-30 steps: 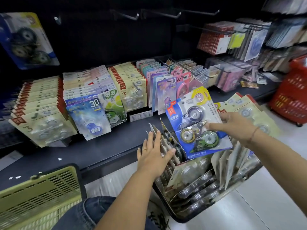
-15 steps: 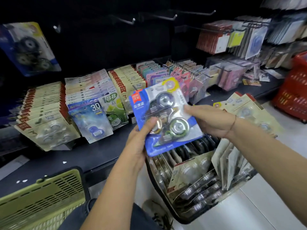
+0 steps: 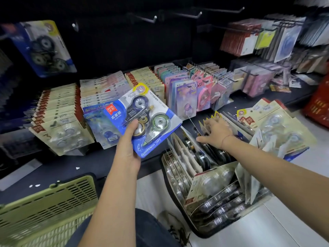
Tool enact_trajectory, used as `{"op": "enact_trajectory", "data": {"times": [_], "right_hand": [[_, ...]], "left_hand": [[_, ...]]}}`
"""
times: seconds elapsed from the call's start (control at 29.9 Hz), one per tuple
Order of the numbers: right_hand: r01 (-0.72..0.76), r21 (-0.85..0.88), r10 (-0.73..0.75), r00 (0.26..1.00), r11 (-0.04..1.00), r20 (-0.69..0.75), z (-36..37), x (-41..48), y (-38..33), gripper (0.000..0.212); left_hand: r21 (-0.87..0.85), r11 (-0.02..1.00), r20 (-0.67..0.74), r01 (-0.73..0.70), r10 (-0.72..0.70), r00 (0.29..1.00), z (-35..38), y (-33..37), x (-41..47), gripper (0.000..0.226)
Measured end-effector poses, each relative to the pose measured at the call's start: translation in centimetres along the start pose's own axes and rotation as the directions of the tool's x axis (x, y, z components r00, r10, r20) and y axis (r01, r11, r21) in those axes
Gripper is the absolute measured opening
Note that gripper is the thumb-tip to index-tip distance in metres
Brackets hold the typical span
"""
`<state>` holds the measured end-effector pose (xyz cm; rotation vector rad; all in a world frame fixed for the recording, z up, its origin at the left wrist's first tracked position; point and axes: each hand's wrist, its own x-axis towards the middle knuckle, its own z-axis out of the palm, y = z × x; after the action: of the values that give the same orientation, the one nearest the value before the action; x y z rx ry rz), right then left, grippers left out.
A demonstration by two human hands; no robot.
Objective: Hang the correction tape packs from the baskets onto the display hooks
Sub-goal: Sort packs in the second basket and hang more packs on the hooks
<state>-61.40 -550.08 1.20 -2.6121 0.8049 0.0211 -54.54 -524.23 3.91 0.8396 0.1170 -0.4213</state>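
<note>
My left hand point(image 3: 129, 145) grips a blue correction tape pack point(image 3: 142, 120) by its lower left edge, thumb across the blister, and holds it tilted above the shelf edge. My right hand point(image 3: 216, 131) reaches down into the black basket point(image 3: 179, 209), fingers spread over the tops of the upright packs point(image 3: 192, 152) in it; I cannot tell whether it grasps one. Bare display hooks point(image 3: 187, 15) jut from the dark back panel above. A matching blue pack point(image 3: 44, 49) hangs at the upper left.
Rows of carded packs point(image 3: 60, 122) fill the dark shelf point(image 3: 99, 161). A green basket point(image 3: 48, 209) sits at lower left, a red basket point(image 3: 318, 104) at far right. More cream packs point(image 3: 277, 125) lean at the right. White floor point(image 3: 267, 229) lies beneath.
The blue pack passed from my right hand to my left, which now holds it alone, further left. My right hand let go and dropped into the black basket.
</note>
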Motion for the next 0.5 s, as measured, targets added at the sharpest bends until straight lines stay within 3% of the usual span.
{"op": "enact_trajectory", "data": {"times": [0.07,0.23,0.33,0.4,0.5], "right_hand": [[-0.054,0.050,0.053,0.998,0.997,0.019,0.1,0.4,0.0,0.076],[-0.076,-0.089,0.083,0.994,0.993,0.070,-1.2,0.6,-0.2,0.026],[-0.099,-0.059,0.106,0.987,0.993,0.119,-1.9,0.7,-0.2,0.025],[-0.102,0.084,0.094,0.991,0.991,0.097,-1.9,0.4,0.3,0.044],[-0.035,0.182,0.039,0.999,0.983,-0.019,-1.9,-0.2,2.0,0.027]], "left_hand": [[0.005,1.000,0.001,-0.003,0.003,1.000,0.1,0.0,0.0,0.012],[0.021,1.000,0.022,-0.007,0.007,1.000,0.0,-0.2,0.2,0.012],[0.034,0.999,0.016,0.022,-0.022,1.000,-0.2,-0.2,0.1,0.020],[0.038,0.999,0.011,0.030,-0.030,0.999,-0.3,-0.3,0.1,0.020],[0.046,0.998,0.017,0.033,-0.034,0.999,-0.4,-0.4,0.0,0.021]]}}
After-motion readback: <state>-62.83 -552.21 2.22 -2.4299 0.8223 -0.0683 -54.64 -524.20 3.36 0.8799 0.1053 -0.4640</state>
